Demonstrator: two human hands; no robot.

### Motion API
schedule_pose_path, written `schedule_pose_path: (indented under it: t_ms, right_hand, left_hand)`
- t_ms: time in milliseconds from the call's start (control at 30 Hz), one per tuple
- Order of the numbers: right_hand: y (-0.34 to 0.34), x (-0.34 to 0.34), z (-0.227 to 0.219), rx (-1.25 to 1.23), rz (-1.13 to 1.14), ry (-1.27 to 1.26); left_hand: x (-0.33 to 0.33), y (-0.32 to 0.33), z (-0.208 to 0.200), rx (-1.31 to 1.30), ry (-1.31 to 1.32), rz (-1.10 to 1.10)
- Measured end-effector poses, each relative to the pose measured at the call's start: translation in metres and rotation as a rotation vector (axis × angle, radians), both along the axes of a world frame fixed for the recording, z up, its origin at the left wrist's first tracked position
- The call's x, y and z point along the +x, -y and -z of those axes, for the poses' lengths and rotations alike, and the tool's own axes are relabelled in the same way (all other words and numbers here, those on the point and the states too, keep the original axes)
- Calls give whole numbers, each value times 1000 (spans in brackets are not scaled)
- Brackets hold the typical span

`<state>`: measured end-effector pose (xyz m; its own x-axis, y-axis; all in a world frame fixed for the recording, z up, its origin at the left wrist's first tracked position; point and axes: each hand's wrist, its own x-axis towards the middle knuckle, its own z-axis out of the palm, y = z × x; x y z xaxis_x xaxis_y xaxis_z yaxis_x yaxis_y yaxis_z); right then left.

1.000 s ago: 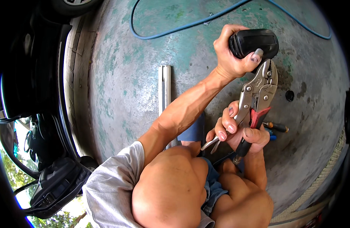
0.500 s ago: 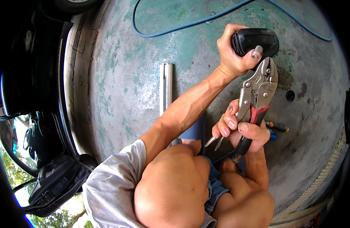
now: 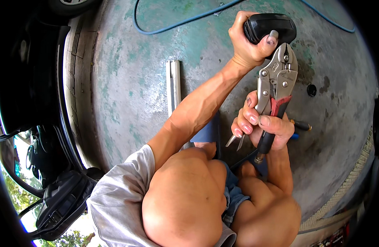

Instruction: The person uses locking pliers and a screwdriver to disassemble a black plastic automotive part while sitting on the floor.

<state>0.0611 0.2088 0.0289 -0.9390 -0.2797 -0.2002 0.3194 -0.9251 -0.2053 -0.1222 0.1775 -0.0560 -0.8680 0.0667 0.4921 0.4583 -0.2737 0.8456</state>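
Observation:
My left hand [image 3: 252,46] is wrapped round a rounded black part [image 3: 275,25], its thumb pressed on the near edge. What kind of part it is, I cannot tell. Below it, my right hand [image 3: 274,125] grips a pair of locking pliers [image 3: 276,78], silver with red and black on one handle. The fingers curl over the handles, the thumb lying across the dark one. The plier jaws point up beside my left thumb, close under the black part. Whether they touch it is hidden.
A silver metal rail [image 3: 173,84] lies on the stained concrete floor left of centre. A blue hose [image 3: 181,27] loops at the far side. To the right are a small black ring [image 3: 311,90] and a screwdriver [image 3: 302,124]. A dark car [image 3: 31,82] stands at the left.
Both hands, the black part and the locking pliers appear slightly higher in the picture; the whole scene has also shifted a little up and left. The grips are the same.

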Motion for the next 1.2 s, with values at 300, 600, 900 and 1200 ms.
schedule_pose_path:
  t_ms: [300, 600, 900, 1200]
  right_hand:
    - [-2, 5, 9, -87, 41, 14]
    - [0, 20, 0, 136, 2, 64]
    - [6, 28, -6, 415, -56, 167]
    - [7, 27, -5, 408, -68, 188]
  left_hand:
    - [-7, 7, 5, -84, -111, -37]
    - [-10, 24, -22, -93, -141, -43]
    - [20, 41, -9, -116, 122, 28]
    - [32, 48, -8, 25, 410, 130]
